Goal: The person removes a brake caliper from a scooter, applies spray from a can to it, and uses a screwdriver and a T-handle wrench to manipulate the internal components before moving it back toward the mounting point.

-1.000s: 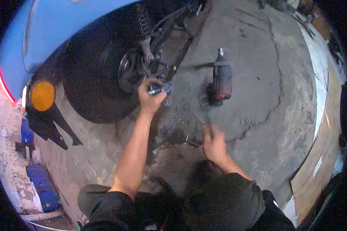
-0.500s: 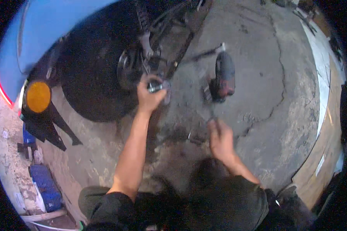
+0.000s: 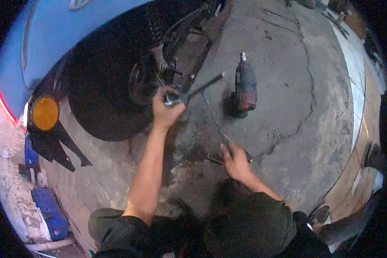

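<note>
My left hand (image 3: 165,112) is closed around a shiny round metal part (image 3: 171,101), close to the wheel hub of a blue vehicle. A dark bar (image 3: 207,84) slants up and right from beside that hand; whether it joins the held part I cannot tell. In my right hand (image 3: 237,163) is a long thin metal tool (image 3: 214,115), its shaft pointing up and left with the tip near the bar. A dark handle end (image 3: 248,157) shows past my fingers. Above my left hand are the round brake disc (image 3: 137,81) and a coil spring (image 3: 155,32).
A black and red cordless impact wrench (image 3: 246,92) lies on the concrete floor (image 3: 284,94). A thin bent metal piece (image 3: 214,159) is beside my right hand. Leftward are an orange reflector (image 3: 45,114) and a blue box (image 3: 51,213). Cardboard (image 3: 346,185) lies at the right.
The dark bar has swung down and left, toward my left hand. My right hand has shifted slightly left and down with the thin tool. A foot has come into view at lower right.
</note>
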### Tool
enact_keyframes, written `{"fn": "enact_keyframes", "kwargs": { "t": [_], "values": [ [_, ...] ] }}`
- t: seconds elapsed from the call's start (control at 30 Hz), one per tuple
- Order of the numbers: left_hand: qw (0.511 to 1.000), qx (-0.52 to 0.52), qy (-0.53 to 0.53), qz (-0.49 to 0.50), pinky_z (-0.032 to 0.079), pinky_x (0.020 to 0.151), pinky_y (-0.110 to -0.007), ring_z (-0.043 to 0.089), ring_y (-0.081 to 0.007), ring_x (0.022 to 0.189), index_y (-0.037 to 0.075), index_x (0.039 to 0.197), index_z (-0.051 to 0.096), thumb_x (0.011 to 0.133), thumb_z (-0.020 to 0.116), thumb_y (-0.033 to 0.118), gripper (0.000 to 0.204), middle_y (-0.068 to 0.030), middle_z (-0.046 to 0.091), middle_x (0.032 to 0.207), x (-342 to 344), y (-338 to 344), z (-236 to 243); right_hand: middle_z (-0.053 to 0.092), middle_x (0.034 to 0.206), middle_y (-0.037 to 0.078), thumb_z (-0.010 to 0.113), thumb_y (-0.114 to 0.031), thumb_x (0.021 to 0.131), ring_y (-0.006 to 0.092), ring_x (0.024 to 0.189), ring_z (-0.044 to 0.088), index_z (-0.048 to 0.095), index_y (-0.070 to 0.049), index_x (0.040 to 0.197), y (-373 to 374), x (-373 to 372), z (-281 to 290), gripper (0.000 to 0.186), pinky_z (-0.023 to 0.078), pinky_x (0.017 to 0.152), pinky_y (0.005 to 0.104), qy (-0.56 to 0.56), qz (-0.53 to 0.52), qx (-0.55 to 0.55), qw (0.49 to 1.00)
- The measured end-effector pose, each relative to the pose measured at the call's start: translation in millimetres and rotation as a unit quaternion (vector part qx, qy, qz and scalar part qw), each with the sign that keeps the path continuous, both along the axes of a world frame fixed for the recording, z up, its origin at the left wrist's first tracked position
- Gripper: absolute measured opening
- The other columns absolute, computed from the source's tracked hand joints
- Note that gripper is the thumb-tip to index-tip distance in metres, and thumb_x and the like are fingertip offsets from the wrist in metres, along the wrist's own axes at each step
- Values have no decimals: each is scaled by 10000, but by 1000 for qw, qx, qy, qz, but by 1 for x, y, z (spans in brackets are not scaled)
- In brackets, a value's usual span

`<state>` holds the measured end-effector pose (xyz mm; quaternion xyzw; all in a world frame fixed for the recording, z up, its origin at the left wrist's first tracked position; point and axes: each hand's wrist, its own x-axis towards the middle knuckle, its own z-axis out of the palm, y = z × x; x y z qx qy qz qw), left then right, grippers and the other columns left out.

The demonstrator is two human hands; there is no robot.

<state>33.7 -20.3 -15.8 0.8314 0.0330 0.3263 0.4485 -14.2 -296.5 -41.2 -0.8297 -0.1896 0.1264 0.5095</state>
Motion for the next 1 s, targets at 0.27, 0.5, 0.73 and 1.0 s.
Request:
{"fn": "enact_keyframes", "kwargs": {
  "t": [0.27, 0.5, 0.73, 1.0],
  "values": [
    [999, -35, 13, 18, 441, 789, -340, 581, -227, 853, 27, 759, 585, 548, 672, 69, 232, -113, 611, 915, -1, -8, 4, 512, 641, 210, 473, -293, 951, 327, 551, 447, 501, 27, 808, -13, -20, 30, 351, 382, 545, 423, -9, -94, 30, 995],
    [998, -34, 47, 33, 442, 767, -337, 567, -219, 793, 23, 730, 585, 562, 689, 85, 206, -74, 590, 848, -12, 3, -3, 545, 672, 238, 496, -255, 939, 327, 572, 482, 522, 36, 831, -5, -10, 46, 311, 400, 578, 426, 71, -99, 77, 990],
    [998, -18, 27, 50, 453, 727, -324, 557, -170, 785, 33, 737, 575, 548, 683, 64, 220, -64, 565, 829, -11, 12, 1, 497, 614, 237, 507, -249, 935, 358, 508, 443, 505, 8, 775, 11, 1, 27, 303, 367, 504, 413, -83, -28, 45, 995],
    [984, 166, -50, 47, 461, 703, -304, 570, -156, 776, 51, 767, 585, 563, 710, 62, 240, -49, 572, 831, 1, 5, 15, 480, 582, 220, 479, -248, 948, 349, 502, 433, 507, 23, 790, 16, 12, 23, 315, 393, 527, 424, -39, -17, 5, 999]
  ]
}}
